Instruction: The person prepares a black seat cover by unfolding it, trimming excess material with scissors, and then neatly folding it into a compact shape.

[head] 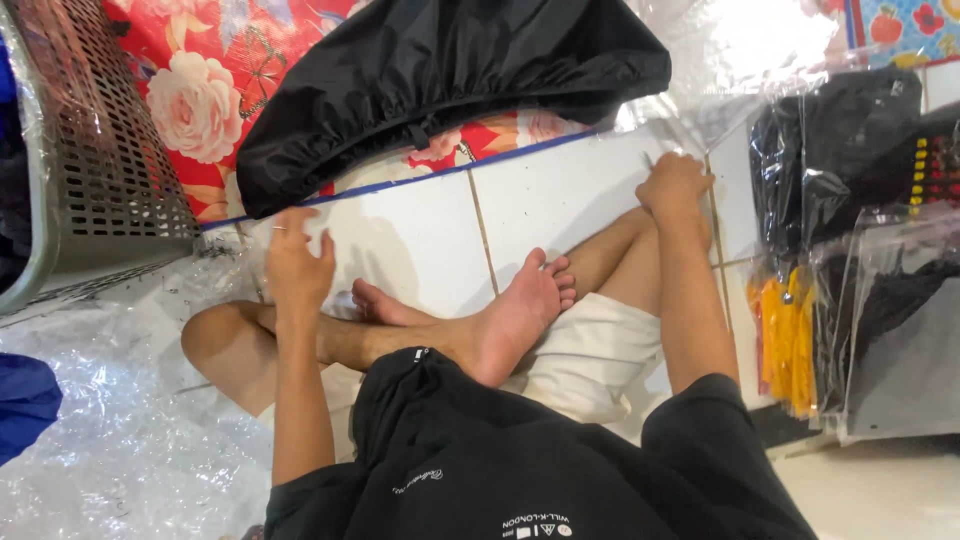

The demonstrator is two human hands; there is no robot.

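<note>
Clear plastic bag (690,120) lies flat on the white tile floor (560,215), just below the black elastic-edged cover (440,80). Right hand (675,185) pinches its near edge, fingers closed on film; left hand (297,262) spread open, holding nothing. Looks like bagging: next needs mouth opened.

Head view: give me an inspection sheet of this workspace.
Surface: white tiled floor; the person sits on it cross-legged, barefoot.
Job's things: black elastic-edged cover lying on a clear plastic sheet, over a floral mat.
Clutter: crinkled clear plastic at the left; stacked bagged items, black and yellow, at the right.
Hands: left hand open at the sheet's near edge; right hand closed on the edge.
Cables: nothing seen.
Surroundings: grey perforated basket at far left; blue cloth beside it.
</note>
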